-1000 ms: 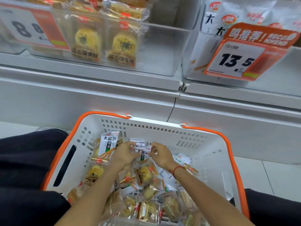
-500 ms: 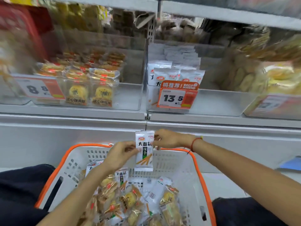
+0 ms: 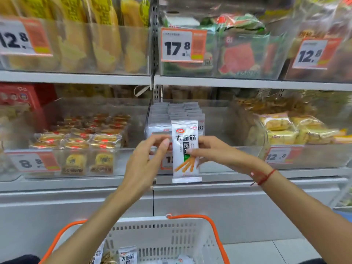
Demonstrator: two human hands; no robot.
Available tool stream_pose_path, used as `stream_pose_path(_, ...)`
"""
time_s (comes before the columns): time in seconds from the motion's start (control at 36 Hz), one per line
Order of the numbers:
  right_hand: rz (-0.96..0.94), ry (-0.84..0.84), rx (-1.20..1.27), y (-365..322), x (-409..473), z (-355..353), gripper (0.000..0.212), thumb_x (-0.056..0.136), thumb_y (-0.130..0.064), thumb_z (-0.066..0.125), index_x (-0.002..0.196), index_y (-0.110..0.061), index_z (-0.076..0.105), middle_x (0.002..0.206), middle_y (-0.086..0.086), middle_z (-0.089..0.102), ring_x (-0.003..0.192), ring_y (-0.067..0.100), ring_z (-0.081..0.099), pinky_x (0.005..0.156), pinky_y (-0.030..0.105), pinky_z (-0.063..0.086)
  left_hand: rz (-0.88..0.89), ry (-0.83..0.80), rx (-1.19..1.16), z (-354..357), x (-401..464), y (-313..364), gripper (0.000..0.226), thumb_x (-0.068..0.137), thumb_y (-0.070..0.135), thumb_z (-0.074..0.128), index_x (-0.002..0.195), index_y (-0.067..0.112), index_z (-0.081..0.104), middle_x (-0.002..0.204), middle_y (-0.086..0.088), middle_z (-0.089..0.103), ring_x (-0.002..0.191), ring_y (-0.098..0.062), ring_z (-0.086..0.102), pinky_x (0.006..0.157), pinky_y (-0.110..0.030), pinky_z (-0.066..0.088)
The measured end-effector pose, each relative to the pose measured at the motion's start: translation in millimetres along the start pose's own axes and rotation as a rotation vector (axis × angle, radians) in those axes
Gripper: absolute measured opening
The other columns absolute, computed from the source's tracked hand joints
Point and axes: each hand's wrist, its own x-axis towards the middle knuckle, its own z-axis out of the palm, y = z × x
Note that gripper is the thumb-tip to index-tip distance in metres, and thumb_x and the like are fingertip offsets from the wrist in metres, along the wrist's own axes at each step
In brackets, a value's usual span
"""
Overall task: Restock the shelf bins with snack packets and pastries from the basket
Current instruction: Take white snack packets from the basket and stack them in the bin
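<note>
White packet (image 3: 185, 151) stands upright, long axis vertical, pinched between both hands, left hand (image 3: 146, 159) at its left edge and right hand (image 3: 211, 151) at its right, just in front of the matching bin (image 3: 224, 130), directly beyond them.

Bright even store light; edges blurred and wide-angle warped.

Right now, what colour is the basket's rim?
Orange, on a white basket; rim shows in the head view.
</note>
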Motion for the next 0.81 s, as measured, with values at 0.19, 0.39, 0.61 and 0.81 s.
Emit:
stream_pose_path(0.19,0.186,0.255,0.519,15.7,9.4,-52.0,0.014,0.094,-0.009,0.046,0.097,-0.007,0.06,0.089,0.012,0.065,0.069,0.017,0.065,0.07,0.026,0.051,0.214,-0.139,0.469,21.4,69.7,23.1,0.039,0.097,0.041,0.049,0.135,0.032,0.048,0.136,0.013,0.05,0.128,-0.009,0.038,0.104,-0.033,0.031)
stream_pose_path(0.39,0.243,0.562,0.219,30.5,58.3,-72.6,0.017,0.098,-0.007,0.048,0.112,-0.007,0.058,0.089,0.008,0.065,0.072,0.017,0.066,0.055,0.022,0.055,0.234,-0.295,0.812,52.8,93.6,7.7,0.048,0.098,0.055,0.037,0.141,0.036,0.044,0.143,0.011,0.048,0.132,-0.014,0.038,0.105,-0.033,0.025)
stream_pose_path(0.61,0.412,0.361,-0.158,62.9,106.8,-67.3,0.025,0.089,-0.014,0.067,0.109,0.001,0.065,0.113,0.017,0.067,0.104,0.031,0.065,0.094,0.041,0.052,0.213,-0.27,0.681,53.1,93.6,-3.2,0.041,0.098,0.04,0.043,0.138,0.039,0.045,0.137,0.013,0.051,0.129,-0.011,0.037,0.104,-0.028,0.019)
stream_pose_path(0.81,0.439,0.291,-0.65,64.1,116.0,-62.5,0.041,0.083,-0.041,0.071,0.11,-0.013,0.058,0.096,0.003,0.061,0.088,0.023,0.063,0.076,0.032,0.054,0.215,-0.247,0.675,55.9,94.3,-6.1,0.041,0.098,0.04,0.042,0.139,0.039,0.045,0.136,0.013,0.052,0.127,-0.01,0.037,0.103,-0.027,0.017)
